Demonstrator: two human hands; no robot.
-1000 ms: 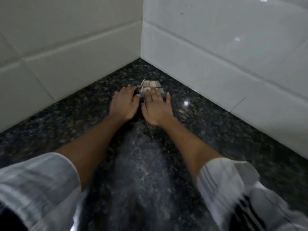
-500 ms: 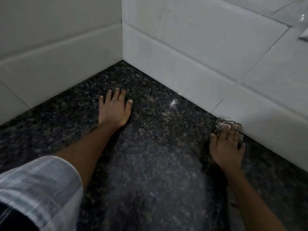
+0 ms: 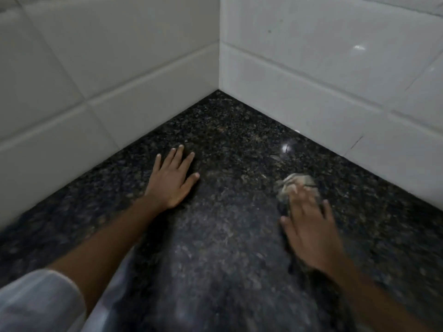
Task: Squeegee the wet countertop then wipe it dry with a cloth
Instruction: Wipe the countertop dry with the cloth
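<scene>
Soft, crumpled fabric, the cloth (image 3: 296, 186) sits bunched under the fingers of the right hand (image 3: 309, 226), which presses down on it with fingers spread rather than closed round it; the hand is blurred, so how much of the cloth is pinched cannot be told. It looks light and limp, likely to fold and slide freely on the slick stone, so a flat palm over the middle of the wad should steer it better than a grip at an edge. The left hand (image 3: 172, 179) lies open and flat on the table (image 3: 227, 248), well apart from the cloth, holding nothing. Half a second ago the right hand and cloth were hard against the tiled wall (image 3: 335, 92) beyond the right hand; now they sit clear of it, nearer the middle, while the left hand has kept its place
</scene>
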